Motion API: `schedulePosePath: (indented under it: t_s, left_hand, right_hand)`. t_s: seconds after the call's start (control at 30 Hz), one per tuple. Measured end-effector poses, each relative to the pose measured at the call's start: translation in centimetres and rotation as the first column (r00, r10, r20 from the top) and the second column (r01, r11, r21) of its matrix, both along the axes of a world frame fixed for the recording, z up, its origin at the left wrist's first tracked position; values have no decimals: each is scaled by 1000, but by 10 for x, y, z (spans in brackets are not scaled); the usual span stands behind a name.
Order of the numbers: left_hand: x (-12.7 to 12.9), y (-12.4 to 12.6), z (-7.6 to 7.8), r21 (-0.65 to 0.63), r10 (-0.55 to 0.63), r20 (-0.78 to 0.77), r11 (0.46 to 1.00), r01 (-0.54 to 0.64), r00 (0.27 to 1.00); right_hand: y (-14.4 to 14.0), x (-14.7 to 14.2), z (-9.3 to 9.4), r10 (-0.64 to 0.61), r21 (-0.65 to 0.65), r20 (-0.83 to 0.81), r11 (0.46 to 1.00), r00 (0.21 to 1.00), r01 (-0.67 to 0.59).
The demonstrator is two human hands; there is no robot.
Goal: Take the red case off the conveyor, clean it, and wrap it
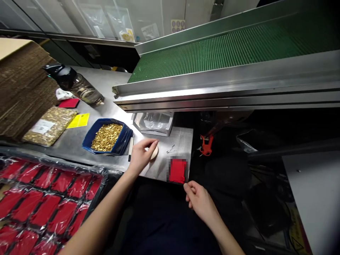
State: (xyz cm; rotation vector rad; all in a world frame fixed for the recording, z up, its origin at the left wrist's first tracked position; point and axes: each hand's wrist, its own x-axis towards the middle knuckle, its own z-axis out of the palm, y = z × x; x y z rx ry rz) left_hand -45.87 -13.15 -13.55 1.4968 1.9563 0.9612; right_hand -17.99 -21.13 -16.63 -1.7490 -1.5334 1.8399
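Left hand (140, 154): fingers drawn together on a small pale disc (154, 152), which lies flat on the steel bench (111, 85); thumb and forefinger pinch at its top edge.
Right hand (200, 202): held off the bench edge, thumb and forefinger tips meeting at the lower right corner of the red card (177, 170); whether they grip it or only touch it cannot be told.
Red card: flat at the near edge of the bench, just right of the disc, its surface blurred.
Pin (170, 149): 1 thin metal piece on the bench between disc and card, touching neither.
Blue bin (120, 143): just left of the left hand, filled with small gold parts (106, 136).
Clear bag (154, 123): behind the disc, under the conveyor rail.
Tray (47, 205): near left, rows of red cards under clear film.
Gold packet (49, 125): far left, flat, with a white label; yellow slip (79, 120) beside it.
Bottle (77, 85): lying tilted at the back of the bench.
Conveyor (225, 49): green belt above and behind, nothing on the visible part.
Handling note: judged from this view, the card sits at the very edge, so a firm corner pinch and a steady disc would likely keep both from sliding off.
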Motion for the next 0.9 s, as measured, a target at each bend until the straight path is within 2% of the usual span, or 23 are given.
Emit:
schedulePosePath:
  t_s: [0.1, 0.23, 0.33, 0.47, 0.57, 0.63, 0.77, 0.83, 0.9]
  left_hand:
    - [-16, 63, -3, -4, -35, -109, 999, 34, 993]
    - [-31, 133, -13, -168, -132, -216, 981, 96, 967]
    - [-38, 160, -16, -294, -170, -254, 951, 91, 952]
    - [-47, 167, -12, -309, -178, -235, 946, 100, 956]
    - [-50, 152, -6, -231, -175, -200, 965, 127, 964]
    - [-45, 129, 0, -154, -181, -189, 976, 153, 965]
    - [-16, 54, 13, 2, -199, -141, 980, 201, 970]
    - [7, 13, 20, 37, -215, -80, 975, 219, 973]
    - [32, -20, 28, 47, -231, 21, 972, 230, 973]
  right_hand:
    - [-8, 23, 13, 47, 267, 145, 960, 988, -85]
    - [-6, 56, 8, 9, 398, 232, 911, 973, -103]
    - [4, 72, -6, -58, 452, 225, 891, 973, -51]
    - [12, 76, -20, -97, 549, 164, 836, 982, -9]
    - [11, 77, -23, -93, 580, 137, 815, 986, -4]
    - [9, 79, -23, -100, 591, 116, 806, 988, 12]
    - [5, 70, -9, -142, 621, 46, 780, 989, 83]
    - [5, 51, 7, -159, 663, -2, 739, 987, 120]
    - [10, 24, 27, -101, 713, -28, 696, 995, 90]
